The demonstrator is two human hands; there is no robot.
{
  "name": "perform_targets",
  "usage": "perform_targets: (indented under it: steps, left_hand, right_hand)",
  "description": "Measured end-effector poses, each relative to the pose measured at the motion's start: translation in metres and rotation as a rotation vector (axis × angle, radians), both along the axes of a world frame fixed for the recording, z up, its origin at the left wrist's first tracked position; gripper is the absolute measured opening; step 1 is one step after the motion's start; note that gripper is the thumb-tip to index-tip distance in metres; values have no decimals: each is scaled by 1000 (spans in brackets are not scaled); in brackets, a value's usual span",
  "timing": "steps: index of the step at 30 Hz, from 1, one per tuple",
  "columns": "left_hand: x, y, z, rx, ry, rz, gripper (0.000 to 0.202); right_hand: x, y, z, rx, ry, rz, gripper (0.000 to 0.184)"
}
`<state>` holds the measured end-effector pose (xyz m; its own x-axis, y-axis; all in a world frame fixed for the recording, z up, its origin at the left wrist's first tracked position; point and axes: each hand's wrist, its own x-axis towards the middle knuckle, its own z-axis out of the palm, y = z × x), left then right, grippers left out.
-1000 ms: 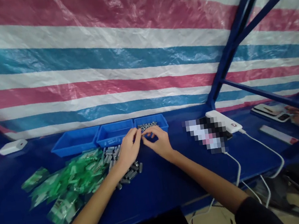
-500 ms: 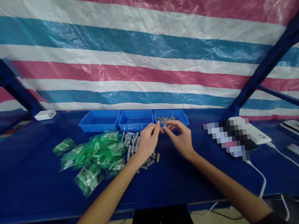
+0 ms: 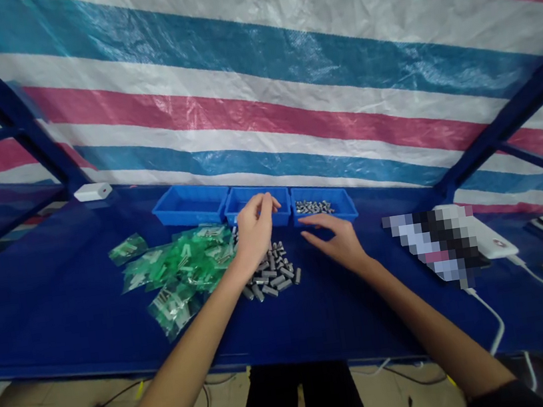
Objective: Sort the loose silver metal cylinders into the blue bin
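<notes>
My left hand reaches over the near rim of the middle blue tray, its fingers curled together; what they hold is too small to make out. My right hand hovers flat with fingers spread, just in front of the right blue tray, which holds small silvery parts. A pile of grey metal cylinders lies on the blue table under my left wrist. Several green plastic bags are heaped to its left.
A third blue tray stands at the left of the row. A white box sits at the far left, and a white power bank with a cable at the right. Blue frame posts and a striped tarp back the table.
My hands, which met in a pinch before the right tray, have parted. The left went to the middle tray, and the right opened and dropped toward the table. The view tilted down and left.
</notes>
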<state>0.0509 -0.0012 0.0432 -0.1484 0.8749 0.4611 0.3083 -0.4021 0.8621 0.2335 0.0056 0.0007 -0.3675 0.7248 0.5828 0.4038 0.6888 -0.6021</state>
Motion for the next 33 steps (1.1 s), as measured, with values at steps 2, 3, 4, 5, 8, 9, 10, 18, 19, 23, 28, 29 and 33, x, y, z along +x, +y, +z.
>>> perform_targets:
  steps: [2, 3, 4, 5, 8, 9, 10, 18, 19, 23, 28, 29, 33]
  left_hand:
    - [1, 1, -2, 15, 14, -18, 39]
    - [2, 1, -4, 27, 32, -28, 40]
    - [3, 1, -5, 41, 58, -35, 42]
    - [3, 1, -6, 56, 96, -40, 42]
    - [4, -1, -7, 118, 279, -30, 41]
    - [4, -1, -7, 140, 369, -19, 40]
    - [4, -2, -7, 160, 470, -6, 38]
    - [7, 2, -27, 202, 957, -18, 35]
    - [7, 3, -28, 211, 982, -27, 35]
    - [6, 1, -22, 242, 1028, -37, 35]
    - [5, -2, -17, 224, 1012, -8, 35]
    - [5, -2, -18, 216, 998, -4, 34]
    - [9, -1, -28, 194, 942, -59, 30]
  right_hand:
    - [-10, -5, -5, 36, -184, 108, 28]
    - [-14, -6, -7, 50, -253, 142, 30]
    - [-17, -7, -10, 64, -310, 167, 31]
    - [-19, -7, -11, 78, -355, 184, 31]
    - [-21, -2, -14, 117, -425, 205, 29]
    - [-20, -1, -15, 125, -430, 195, 27]
    - [-19, 1, -16, 134, -431, 181, 25]
    - [-21, 4, -24, 204, -371, -13, 9]
    - [-22, 4, -25, 216, -360, -26, 8]
    - [-25, 3, -28, 208, -273, -6, 4]
    - [-21, 0, -23, 95, -124, 35, 9]
    - [-19, 1, -21, 78, -72, 23, 12]
    - [-10, 5, -12, -5, 175, -48, 20]
